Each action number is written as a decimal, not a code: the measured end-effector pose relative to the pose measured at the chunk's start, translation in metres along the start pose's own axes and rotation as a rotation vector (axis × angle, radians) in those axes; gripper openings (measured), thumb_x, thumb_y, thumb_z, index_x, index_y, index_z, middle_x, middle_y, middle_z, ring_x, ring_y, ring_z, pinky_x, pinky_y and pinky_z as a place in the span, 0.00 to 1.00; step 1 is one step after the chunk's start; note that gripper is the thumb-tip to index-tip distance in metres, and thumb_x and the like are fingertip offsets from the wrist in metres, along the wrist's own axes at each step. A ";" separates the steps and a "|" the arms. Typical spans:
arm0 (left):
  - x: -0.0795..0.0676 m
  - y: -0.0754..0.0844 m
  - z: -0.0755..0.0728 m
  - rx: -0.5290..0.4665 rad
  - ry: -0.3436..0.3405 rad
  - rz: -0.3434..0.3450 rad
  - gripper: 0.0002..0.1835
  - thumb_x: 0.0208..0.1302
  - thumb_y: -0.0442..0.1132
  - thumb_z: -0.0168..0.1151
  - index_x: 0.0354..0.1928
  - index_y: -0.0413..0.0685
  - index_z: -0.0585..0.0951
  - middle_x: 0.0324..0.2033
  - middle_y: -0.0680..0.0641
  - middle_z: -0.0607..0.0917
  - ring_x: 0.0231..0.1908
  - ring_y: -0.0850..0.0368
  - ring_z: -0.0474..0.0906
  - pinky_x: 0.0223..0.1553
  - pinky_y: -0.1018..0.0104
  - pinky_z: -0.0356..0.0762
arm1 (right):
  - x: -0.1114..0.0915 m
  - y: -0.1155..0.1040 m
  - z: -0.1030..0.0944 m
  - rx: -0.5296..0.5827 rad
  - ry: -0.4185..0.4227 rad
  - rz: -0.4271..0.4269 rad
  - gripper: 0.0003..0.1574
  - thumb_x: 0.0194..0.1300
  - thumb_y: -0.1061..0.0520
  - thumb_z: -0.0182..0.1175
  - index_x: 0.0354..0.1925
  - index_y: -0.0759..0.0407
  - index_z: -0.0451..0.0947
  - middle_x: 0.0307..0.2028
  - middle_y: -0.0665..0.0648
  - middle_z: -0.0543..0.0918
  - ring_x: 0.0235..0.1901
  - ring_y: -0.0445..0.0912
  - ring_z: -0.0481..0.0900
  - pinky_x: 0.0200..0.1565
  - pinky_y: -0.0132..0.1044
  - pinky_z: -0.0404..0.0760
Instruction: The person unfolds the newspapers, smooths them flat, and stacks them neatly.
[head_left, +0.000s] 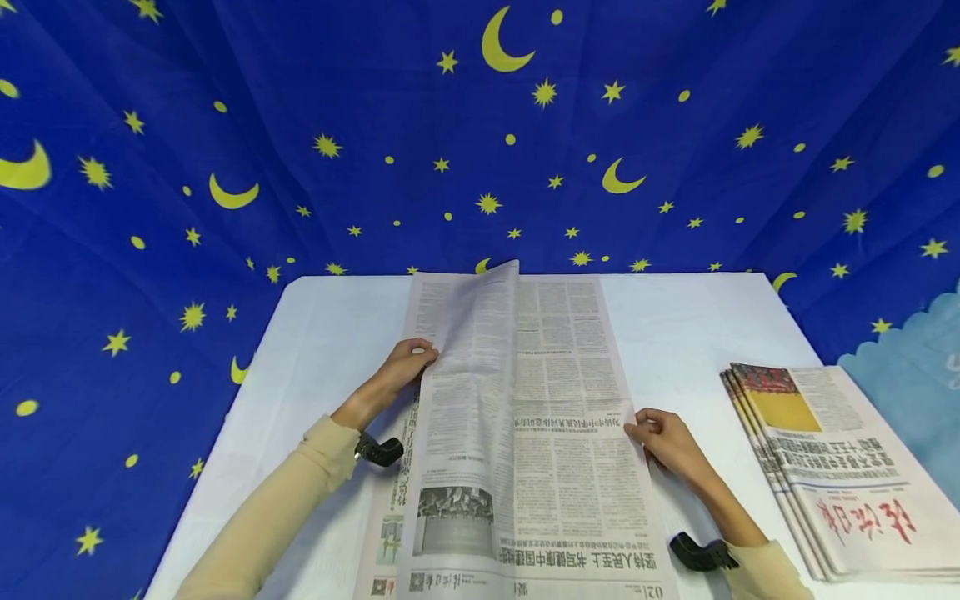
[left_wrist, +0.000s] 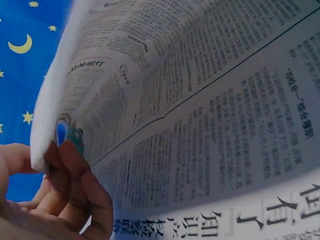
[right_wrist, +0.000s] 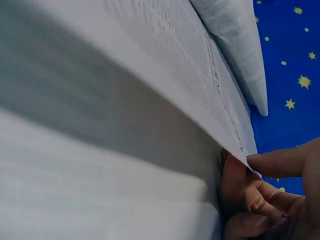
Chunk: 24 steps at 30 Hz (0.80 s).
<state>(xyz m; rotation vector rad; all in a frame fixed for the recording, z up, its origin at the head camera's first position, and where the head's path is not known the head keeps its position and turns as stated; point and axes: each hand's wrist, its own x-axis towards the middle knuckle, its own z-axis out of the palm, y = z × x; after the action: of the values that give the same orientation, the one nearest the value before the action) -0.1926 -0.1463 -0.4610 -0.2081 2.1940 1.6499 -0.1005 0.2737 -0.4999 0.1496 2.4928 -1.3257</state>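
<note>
An open newspaper (head_left: 562, 375) lies lengthwise on the white table, its print upside down in the head view. One page (head_left: 461, 400) is lifted and bowed, folding over toward the left from the middle crease. My left hand (head_left: 401, 367) pinches that page's left edge; in the left wrist view, thumb and fingers of the left hand (left_wrist: 65, 195) hold the margin above a printed sheet (left_wrist: 200, 115). On the other side, my right hand (head_left: 667, 442) pinches the paper's right edge. The right wrist view has this hand (right_wrist: 275, 195) holding the newspaper (right_wrist: 170, 60) edge raised off the tabletop.
A stack of folded newspapers (head_left: 855, 483) sits at the table's right side. The white table (head_left: 337, 325) reaches back to a blue curtain (head_left: 390, 108) with yellow moons and stars. Dark wrist-worn devices (head_left: 381, 450) are on both arms.
</note>
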 end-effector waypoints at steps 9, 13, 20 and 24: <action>-0.015 -0.014 -0.014 -0.130 0.018 0.051 0.21 0.70 0.33 0.53 0.61 0.36 0.61 0.28 0.54 0.81 0.25 0.64 0.75 0.31 0.69 0.73 | 0.008 -0.006 -0.002 0.001 0.031 0.000 0.18 0.72 0.52 0.56 0.30 0.65 0.73 0.14 0.51 0.74 0.10 0.39 0.61 0.14 0.32 0.63; -0.021 -0.024 -0.024 -0.041 0.044 0.103 0.13 0.70 0.30 0.52 0.53 0.31 0.70 0.32 0.48 0.83 0.26 0.63 0.72 0.29 0.69 0.71 | 0.009 -0.006 -0.002 0.000 0.037 0.010 0.15 0.70 0.54 0.57 0.31 0.64 0.72 0.14 0.49 0.71 0.11 0.39 0.62 0.15 0.32 0.63; -0.032 -0.042 -0.038 0.150 0.042 0.192 0.13 0.70 0.33 0.55 0.49 0.30 0.82 0.57 0.31 0.77 0.42 0.53 0.78 0.41 0.62 0.76 | 0.011 -0.008 -0.001 -0.023 0.069 0.008 0.11 0.68 0.57 0.58 0.34 0.66 0.72 0.15 0.50 0.72 0.12 0.40 0.64 0.16 0.33 0.65; -0.039 -0.047 -0.047 0.173 0.040 0.201 0.14 0.67 0.35 0.60 0.50 0.33 0.83 0.59 0.32 0.76 0.62 0.37 0.69 0.60 0.47 0.68 | 0.015 -0.010 0.000 -0.042 0.068 0.006 0.11 0.67 0.58 0.59 0.34 0.66 0.73 0.16 0.50 0.73 0.13 0.40 0.66 0.17 0.33 0.67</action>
<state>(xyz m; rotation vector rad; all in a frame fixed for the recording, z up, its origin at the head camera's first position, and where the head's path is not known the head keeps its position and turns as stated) -0.1508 -0.2097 -0.4768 0.0282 2.4417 1.5546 -0.1173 0.2672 -0.4965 0.1952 2.5729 -1.2857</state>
